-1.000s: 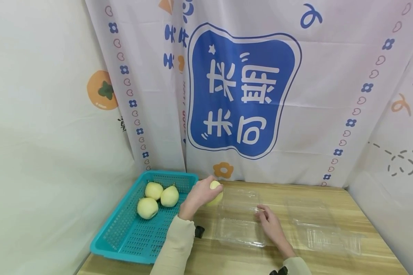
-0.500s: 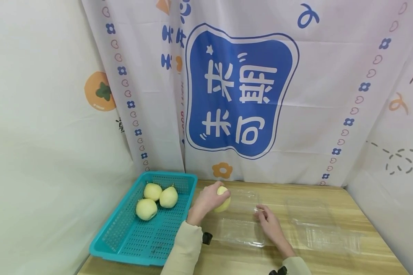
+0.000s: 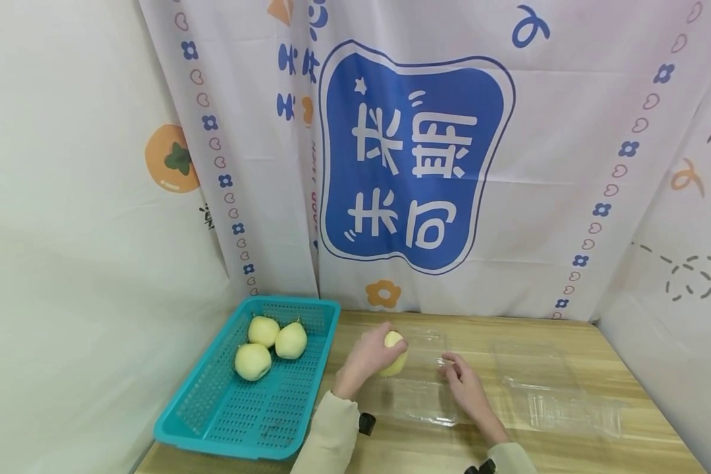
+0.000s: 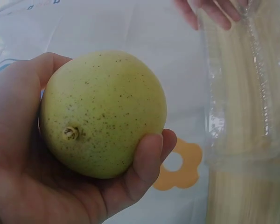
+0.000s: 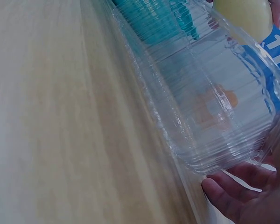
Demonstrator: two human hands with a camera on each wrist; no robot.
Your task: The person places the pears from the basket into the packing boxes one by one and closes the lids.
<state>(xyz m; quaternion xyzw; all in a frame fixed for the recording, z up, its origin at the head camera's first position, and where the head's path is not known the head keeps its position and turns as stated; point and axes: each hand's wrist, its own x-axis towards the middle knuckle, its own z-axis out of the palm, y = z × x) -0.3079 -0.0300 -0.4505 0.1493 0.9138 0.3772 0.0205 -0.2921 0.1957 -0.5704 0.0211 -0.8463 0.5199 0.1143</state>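
A pale yellow-green pear (image 3: 395, 359) sits in the grip of my left hand (image 3: 368, 355), above the far half of an opened clear plastic box (image 3: 417, 403). The left wrist view shows the fingers and thumb curled round the pear (image 4: 102, 107), its speckled skin and small stem stub toward the camera. My right hand (image 3: 469, 392) rests at the right side of that box, loosely bent fingertips (image 5: 214, 189) right at the wall of the clear box (image 5: 177, 107). Its thumb is largely hidden in the right wrist view.
On the left stands a turquoise perforated basket (image 3: 245, 421) holding three pears (image 3: 253, 362). A second opened clear plastic box (image 3: 539, 368) lies at the right of the wooden table (image 3: 415, 454). A printed white curtain (image 3: 355, 283) hangs along the back edge.
My left hand has carried the pear rightward and slightly nearer, from beside the basket to over the middle box. The right hand has stayed at the box's side.
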